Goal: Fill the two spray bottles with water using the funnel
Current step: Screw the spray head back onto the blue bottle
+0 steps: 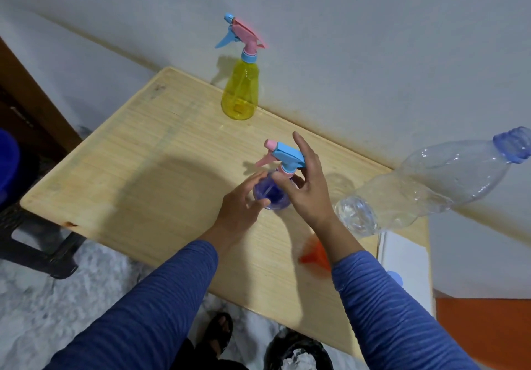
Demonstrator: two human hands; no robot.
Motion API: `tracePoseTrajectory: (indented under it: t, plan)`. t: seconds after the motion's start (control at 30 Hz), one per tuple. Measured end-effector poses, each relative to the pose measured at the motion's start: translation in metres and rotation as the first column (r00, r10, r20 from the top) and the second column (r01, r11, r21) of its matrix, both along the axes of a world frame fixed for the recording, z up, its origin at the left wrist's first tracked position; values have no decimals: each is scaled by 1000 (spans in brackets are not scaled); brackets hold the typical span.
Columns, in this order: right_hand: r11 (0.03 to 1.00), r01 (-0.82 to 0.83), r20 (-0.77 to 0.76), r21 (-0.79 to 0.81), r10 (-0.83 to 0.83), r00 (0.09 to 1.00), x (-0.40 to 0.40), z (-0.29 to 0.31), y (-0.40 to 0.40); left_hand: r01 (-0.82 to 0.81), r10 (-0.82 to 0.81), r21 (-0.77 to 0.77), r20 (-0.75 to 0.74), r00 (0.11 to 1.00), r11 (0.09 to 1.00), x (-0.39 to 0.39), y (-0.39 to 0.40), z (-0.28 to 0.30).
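Both hands close on the purple spray bottle [271,193] near the middle of the wooden table [138,168]: the left hand [240,211] cups the translucent body from the near side with fingers curled, while the right hand [306,186] holds it at the neck, thumb under the pink collar, the other fingers spread upward beside the blue trigger head. Whether the bottle holds any water cannot be told through its tinted wall. At the far edge of the table, against the wall [373,39], stands the yellow spray bottle [240,94] upright with its pink and blue head screwed on; its contents are also unclear. To the right, a large clear plastic bottle [425,188] with a blue cap stands capped and shows no clear water level. An orange funnel [314,254] lies on the table just beside the right wrist, partly hidden by the blue sleeve [388,306]. A white box [405,254] sits at the table's right edge. Below, the floor [43,298] is pale and mottled, and dark furniture stands at the left.
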State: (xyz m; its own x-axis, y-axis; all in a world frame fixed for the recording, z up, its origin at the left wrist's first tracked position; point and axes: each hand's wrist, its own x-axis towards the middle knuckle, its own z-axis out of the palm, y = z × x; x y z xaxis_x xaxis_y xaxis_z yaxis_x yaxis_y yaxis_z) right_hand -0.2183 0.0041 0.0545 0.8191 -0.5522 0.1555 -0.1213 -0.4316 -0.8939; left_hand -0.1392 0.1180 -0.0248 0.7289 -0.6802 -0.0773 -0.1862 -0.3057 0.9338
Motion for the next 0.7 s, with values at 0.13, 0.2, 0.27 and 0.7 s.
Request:
tracePoseTrajectory:
  t: [0.13,0.2,0.27,0.7]
  plan:
    - [1000,-24,24,-3,24,999,-3,-3,-6,-5,5,-8,-12,1000,1000,-1,0,-2]
    - [999,32,38,-27,-31,999,0,-4,-3,-8,8,-24,-1,1000,1000,-2,-1,-2]
    - [997,65,34,-36,-64,997,3,-4,-1,-14,14,-29,4,1000,999,-3,-2,-3]
    - [998,53,11,31,-53,999,2,-1,-1,-21,21,-30,6,1000,999,-3,-2,0]
